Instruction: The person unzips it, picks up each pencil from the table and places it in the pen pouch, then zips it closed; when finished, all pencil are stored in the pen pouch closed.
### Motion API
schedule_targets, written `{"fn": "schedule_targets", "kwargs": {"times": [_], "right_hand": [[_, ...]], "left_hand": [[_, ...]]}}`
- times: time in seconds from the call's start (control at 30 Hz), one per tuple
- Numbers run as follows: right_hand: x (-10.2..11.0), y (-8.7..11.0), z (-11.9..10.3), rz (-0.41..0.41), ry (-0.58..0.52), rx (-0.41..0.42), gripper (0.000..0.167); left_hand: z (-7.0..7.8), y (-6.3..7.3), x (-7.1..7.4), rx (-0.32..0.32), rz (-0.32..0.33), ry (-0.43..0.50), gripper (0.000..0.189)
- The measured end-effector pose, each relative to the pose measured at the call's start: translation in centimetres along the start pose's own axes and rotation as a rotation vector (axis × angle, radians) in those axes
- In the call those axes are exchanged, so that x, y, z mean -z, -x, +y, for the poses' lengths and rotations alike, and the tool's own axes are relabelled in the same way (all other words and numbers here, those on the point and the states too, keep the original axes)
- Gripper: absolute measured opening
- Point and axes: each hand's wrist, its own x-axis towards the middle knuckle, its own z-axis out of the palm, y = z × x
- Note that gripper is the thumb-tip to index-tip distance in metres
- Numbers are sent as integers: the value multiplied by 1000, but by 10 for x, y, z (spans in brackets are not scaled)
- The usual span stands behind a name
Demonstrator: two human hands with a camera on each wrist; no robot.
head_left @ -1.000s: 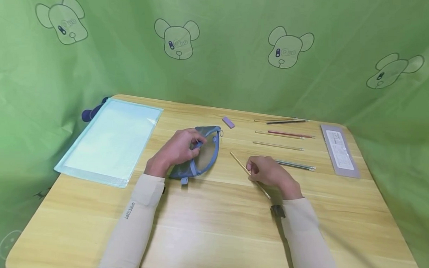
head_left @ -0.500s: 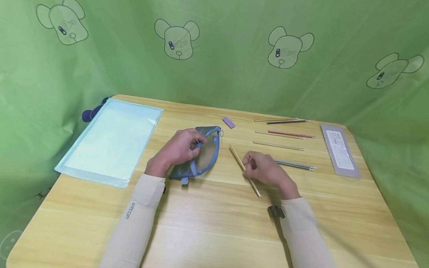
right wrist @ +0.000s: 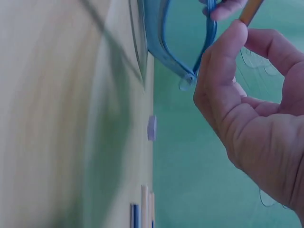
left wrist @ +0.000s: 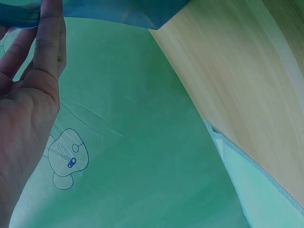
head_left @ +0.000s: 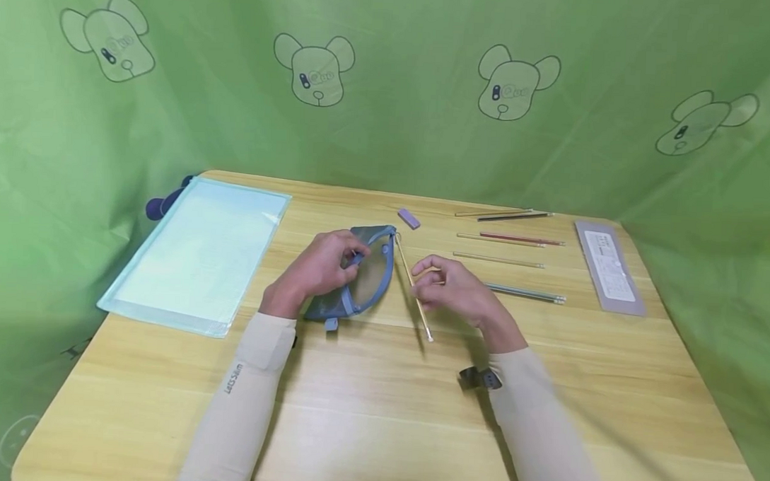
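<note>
A blue zippered pencil case (head_left: 327,307) with see-through sides lies near the middle of the table, its mouth spread wide. My left hand (head_left: 323,265) pinches the near-left edge of that mouth; the left wrist view shows the fingers (left wrist: 47,42) up at the blue case. Between thumb and fingertips my right hand (head_left: 452,291) pinches a natural-wood pencil (head_left: 423,317), just right of the case. The pencil slants, with its eraser end toward me and its far end beside the zipper's corner. In the right wrist view, the pencil (right wrist: 251,10) rises from the fingertips.
Several pencils lie at the right, among them a teal pair (head_left: 526,293), a plain one (head_left: 499,260) and a red one (head_left: 519,239). A purple eraser (head_left: 408,218) sits behind the case. A pale blue zip folder (head_left: 196,255) lies left, a lilac packet (head_left: 610,269) far right.
My right hand has moved left with the pencil, up to the case's right side, and the pencil has turned steeper. The left hand keeps its place on the case's edge.
</note>
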Motion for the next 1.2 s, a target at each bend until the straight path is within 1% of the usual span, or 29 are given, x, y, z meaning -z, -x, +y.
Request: {"fn": "schedule_targets", "kwargs": {"times": [0.13,0.23,0.33,0.47,0.57,0.7,0.8,0.9,1.0,1.1,1.2], "right_hand": [[-8,-6,-2,-19,-39,-59,45],[-14,-14,-5,1,-78,-98,44],[-22,-23,-11,36,-142,-123,43],[-34,-36,-16,83,-224,-120,39],[-40,-45,-17,112,-272,-113,35],[-48,-53,-18,147,-318,-100,30],[-52,-55,-20,195,-342,-81,27],[-54,-56,-20,233,-347,-60,25],[-55,-55,-21,235,-323,-44,23],[-51,-51,-22,206,-252,-18,24],[-39,-45,-22,165,-151,26,27]], "left_hand": [[1,0,0,-12,7,6,37],[4,0,0,-27,2,13,36],[7,0,-1,-42,-13,14,36],[10,0,-3,-46,-36,23,35],[12,-1,-4,-40,-40,35,34],[14,-2,-5,-29,-26,45,34],[15,-3,-5,-10,-6,83,35],[15,-3,-6,2,9,134,35],[16,-3,-6,4,20,154,34],[15,-1,-4,20,40,148,35],[13,0,-3,34,59,137,36]]}}
